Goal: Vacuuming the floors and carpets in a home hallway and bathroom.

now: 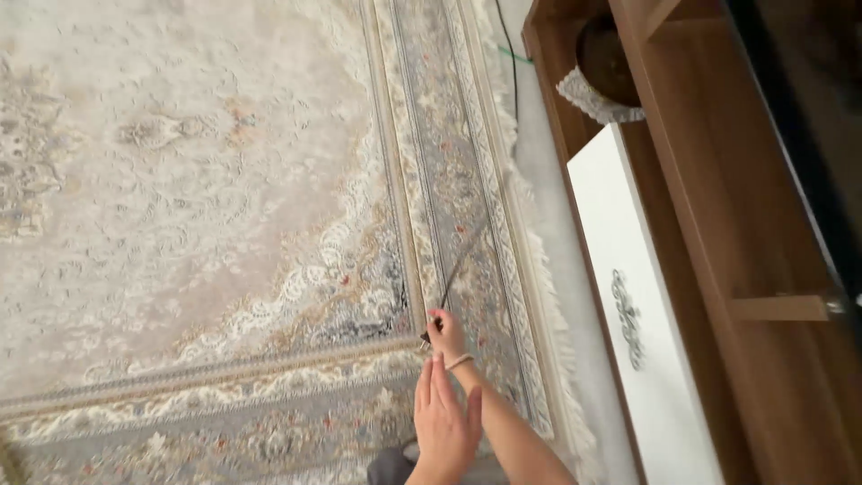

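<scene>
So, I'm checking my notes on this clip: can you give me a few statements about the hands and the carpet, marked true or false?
1. The right hand grips a thin dark rod over the patterned carpet. True.
2. The left hand is clenched in a fist. False: its fingers are stretched out flat.
3. A band sits on the right wrist. True.
4. The carpet is plain red. False: it is cream and grey with floral borders.
5. A wooden cabinet with a white door stands beside the carpet's fringe. True.
</scene>
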